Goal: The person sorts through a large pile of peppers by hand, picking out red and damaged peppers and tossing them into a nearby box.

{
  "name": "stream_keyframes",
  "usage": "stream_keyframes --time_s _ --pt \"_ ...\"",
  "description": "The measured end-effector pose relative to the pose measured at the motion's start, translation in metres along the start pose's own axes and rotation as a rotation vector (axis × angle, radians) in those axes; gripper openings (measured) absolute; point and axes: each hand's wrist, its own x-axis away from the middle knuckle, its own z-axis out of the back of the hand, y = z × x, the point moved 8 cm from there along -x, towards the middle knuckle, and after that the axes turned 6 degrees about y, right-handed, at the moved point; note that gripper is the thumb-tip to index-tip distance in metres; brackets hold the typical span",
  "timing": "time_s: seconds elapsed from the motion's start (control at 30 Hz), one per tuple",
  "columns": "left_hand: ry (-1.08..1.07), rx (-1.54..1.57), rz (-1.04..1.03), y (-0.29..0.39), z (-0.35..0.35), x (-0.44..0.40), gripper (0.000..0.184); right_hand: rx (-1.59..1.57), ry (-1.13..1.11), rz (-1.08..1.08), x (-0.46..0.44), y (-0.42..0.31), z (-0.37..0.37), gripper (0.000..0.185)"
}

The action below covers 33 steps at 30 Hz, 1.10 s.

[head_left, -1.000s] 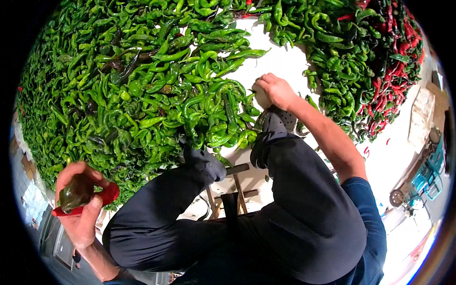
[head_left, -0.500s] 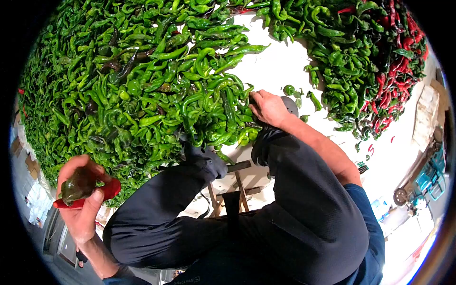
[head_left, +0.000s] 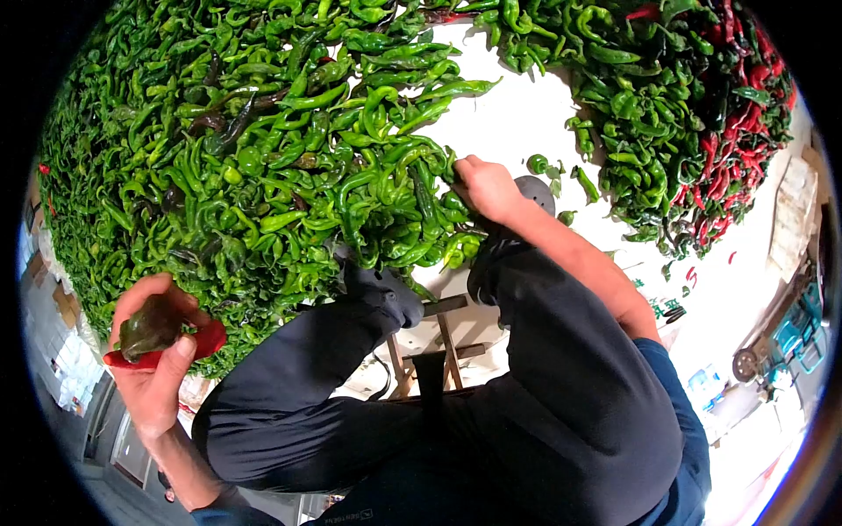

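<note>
My left hand is raised at the lower left, its fingers wrapped round a dark brownish-green pepper and a red pepper. Below and beyond it spreads a big heap of green peppers, mostly long and curved, with a few dark ones among them. At the right edge of this heap is my right hand, fingers curled in against the outermost peppers. Its fingertips are partly hidden, so what they grip cannot be made out.
Another heap of green peppers lies on the right, bordered by red peppers. A pale sheet shows between the heaps, with a few loose peppers near my shoe. A wooden frame stands between my legs.
My right hand has shifted slightly left and up along the heap's edge. The left hand still holds the same peppers and has moved a little up and right.
</note>
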Motion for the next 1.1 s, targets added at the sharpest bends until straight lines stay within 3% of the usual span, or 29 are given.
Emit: stream_keyframes --time_s 0.07,0.13,0.33,0.53,0.63,0.67,0.73,0.77,0.8,0.97,1.1 --pt "0.001 0.011 0.003 -0.003 0.002 0.0 0.06 -0.192 0.028 0.01 0.004 0.011 0.008 0.025" --pt "0.003 -0.004 0.013 -0.007 0.005 0.001 0.061 -0.13 -0.034 0.011 0.009 0.017 0.001 0.034" --pt "-0.011 -0.039 0.014 -0.007 0.004 -0.001 0.063 -0.069 -0.05 0.114 0.013 -0.001 0.011 0.022" --pt "0.011 -0.035 0.036 -0.011 0.006 -0.002 0.065 0.002 -0.109 0.225 0.023 0.009 -0.002 0.026" --pt "0.003 -0.033 0.036 -0.012 0.007 -0.002 0.066 -0.109 -0.041 0.009 0.022 0.023 0.016 0.023" --pt "0.004 -0.033 0.038 -0.013 0.008 -0.002 0.066 -0.153 0.126 0.07 0.019 0.024 0.032 0.017" --pt "0.004 -0.032 0.035 -0.014 0.01 -0.002 0.065 -0.458 0.15 -0.393 0.029 0.063 0.033 0.018" --pt "0.001 -0.032 0.03 -0.015 0.011 -0.002 0.064 -0.865 0.042 -0.589 0.033 0.07 0.027 0.017" --pt "-0.004 -0.031 0.026 -0.015 0.01 -0.003 0.064 -1.071 0.007 -0.616 0.032 0.058 0.043 0.014" --pt "0.027 0.011 0.057 -0.015 0.009 -0.003 0.062 -1.308 0.224 -0.719 0.053 0.078 0.072 0.011" --pt "0.01 -0.007 0.06 -0.018 0.012 -0.002 0.063 -0.919 0.345 -0.703 0.08 0.116 0.092 0.011"
